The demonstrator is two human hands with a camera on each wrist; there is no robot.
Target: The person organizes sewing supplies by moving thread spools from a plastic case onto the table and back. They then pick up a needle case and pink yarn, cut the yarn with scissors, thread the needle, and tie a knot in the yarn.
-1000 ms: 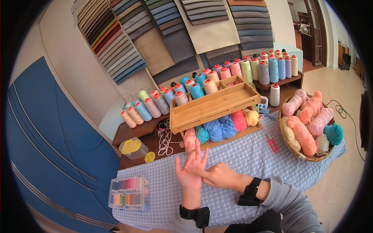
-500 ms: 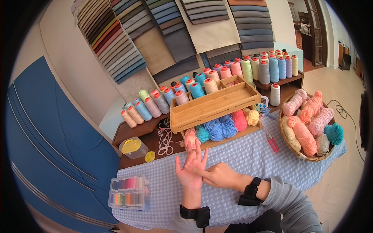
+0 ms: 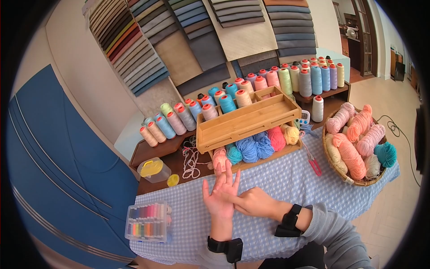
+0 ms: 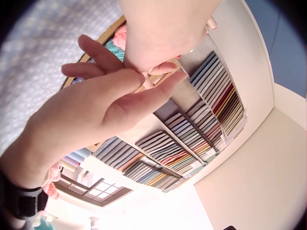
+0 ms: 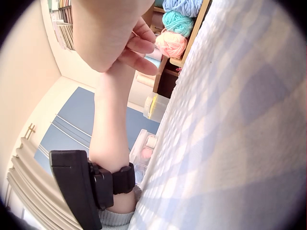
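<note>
My left hand is held palm up over the checked cloth, fingers spread toward the wooden rack. From the right, my right hand reaches across with its index finger laid on the left palm; its other fingers are bent. Neither hand holds anything. In the left wrist view the right hand shows from the side, its index finger straight. Beyond the left fingertips, a peach yarn ball sits in the lower shelf of the wooden rack. A black strap circles each wrist.
The blue checked tablecloth covers the table front. A clear box of coloured spools stands left, near a yellow-lidded tub. A wicker basket of yarn skeins is at right, with pink-handled snips nearby. Thread cones line the back.
</note>
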